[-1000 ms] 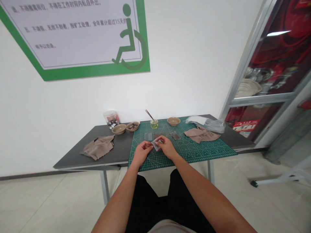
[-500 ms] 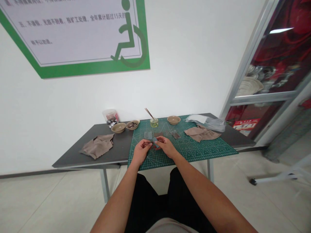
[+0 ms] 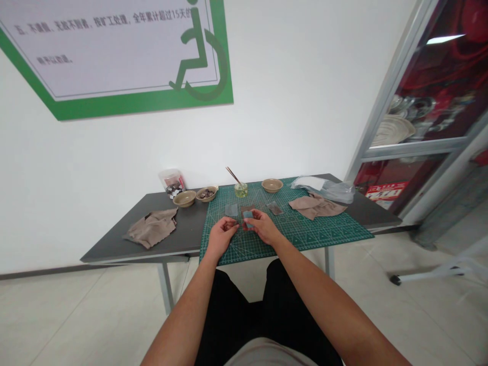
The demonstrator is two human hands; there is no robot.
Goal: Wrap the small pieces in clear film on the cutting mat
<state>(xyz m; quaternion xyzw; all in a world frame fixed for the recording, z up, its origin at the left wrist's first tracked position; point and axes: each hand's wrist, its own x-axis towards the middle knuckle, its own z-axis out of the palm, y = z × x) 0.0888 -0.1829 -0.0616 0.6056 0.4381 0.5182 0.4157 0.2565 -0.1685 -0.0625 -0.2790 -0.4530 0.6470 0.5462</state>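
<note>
Over the green cutting mat (image 3: pixel 297 234), my right hand (image 3: pixel 264 227) grips a small flat blue-grey piece (image 3: pixel 248 219) between thumb and fingers; its exact kind I cannot make out. A short gap to the left, my left hand (image 3: pixel 222 237) is closed in a pinch. Something small and dark seems to sit at its fingertips, too small to name. Just beyond the hands lie a greyish flat square (image 3: pixel 231 210) and a brown flat piece (image 3: pixel 247 208). Another small dark sheet (image 3: pixel 274 208) rests farther right.
Along the back stand a clear plastic jar (image 3: pixel 172 184), a bowl (image 3: pixel 185 199), a bowl of dark bits (image 3: pixel 207 194), a glass of yellowish liquid with thin sticks (image 3: pixel 241 190) and another bowl (image 3: pixel 272 185). Brown cloths (image 3: pixel 152 228) (image 3: pixel 316 205) flank the hands; a plastic bag (image 3: pixel 324 188) lies back right.
My hands have come slightly apart. The blue-grey piece in my right hand has turned more upright and moved away from my left fingertips. The view has shifted slightly.
</note>
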